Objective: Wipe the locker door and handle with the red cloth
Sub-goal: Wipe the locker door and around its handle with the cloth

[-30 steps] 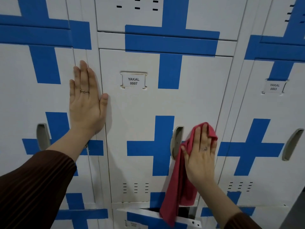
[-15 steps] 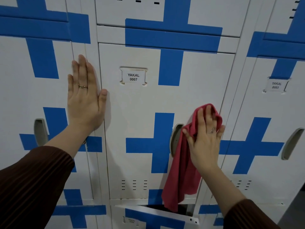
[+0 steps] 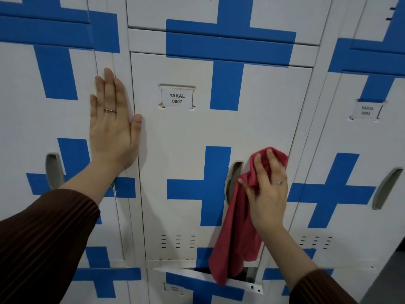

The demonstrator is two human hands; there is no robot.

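1. The locker door (image 3: 186, 163) is white with blue crosses and carries a label (image 3: 177, 98) reading "YAKAL 0007"; it sits shut in its frame.
2. The red cloth (image 3: 235, 235) lies against the right side of this door, its bunched top just right of the recessed handle (image 3: 232, 181) and its loose tail hanging down past the door's bottom edge.
3. The right hand (image 3: 268, 191) holds the cloth to the door. Its fingers (image 3: 271, 165) are spread and bent over the bunched top, with the thumb against the fold on the handle side.
4. The cloth's edge partly covers the lower right of the handle recess.
5. The left hand (image 3: 114, 128) rests flat on the neighbouring locker (image 3: 26, 123) to the left. Its fingers (image 3: 109, 88) are straight, close together and pointing up, holding nothing; the thumb tip reaches the seam at the door's left edge.
6. Both hands wear a ring, and both forearms are in dark brown sleeves.
7. Below, a lower locker door (image 3: 197, 281) stands tilted ajar, and the tail of the cloth hangs in front of its gap.
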